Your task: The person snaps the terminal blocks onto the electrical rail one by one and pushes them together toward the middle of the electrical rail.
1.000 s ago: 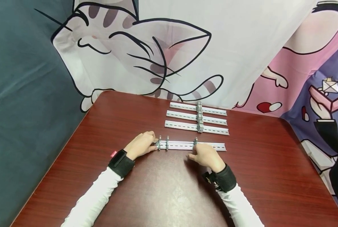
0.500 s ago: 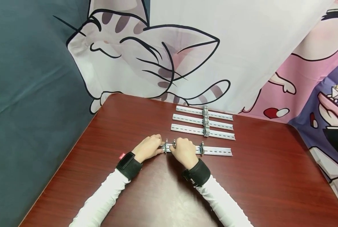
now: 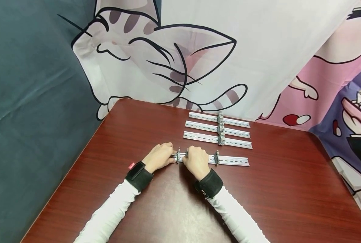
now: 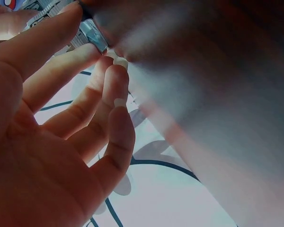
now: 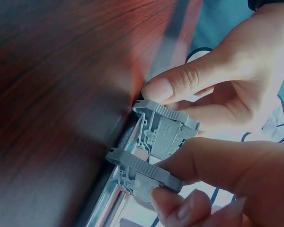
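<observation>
In the head view a slotted metal DIN rail [image 3: 235, 161] lies crosswise on the table, carrying three grey clip-on end brackets. My left hand [image 3: 160, 158] holds the rail's left end between thumb and fingers; the metal end [image 4: 92, 35] shows at the fingertips in the left wrist view. Just right of it stands the first bracket [image 5: 165, 127], upright on the rail. My right hand [image 3: 197, 162] pinches the second bracket [image 5: 144, 177], close beside the first, and mostly hides it from the head camera. Further right, the third bracket [image 3: 217, 158] sits on the rail untouched.
Behind the front rail, three similar rails [image 3: 198, 136] lie roughly parallel, each with a grey cluster of clip-on blocks [image 3: 221, 128] near its middle. A cartoon-printed cloth [image 3: 259, 50] hangs at the table's [image 3: 274, 189] back edge.
My right hand has moved left along the rail, from the third bracket to the second, and pinches it. The left hand keeps its hold on the rail end. The head view has shifted slightly.
</observation>
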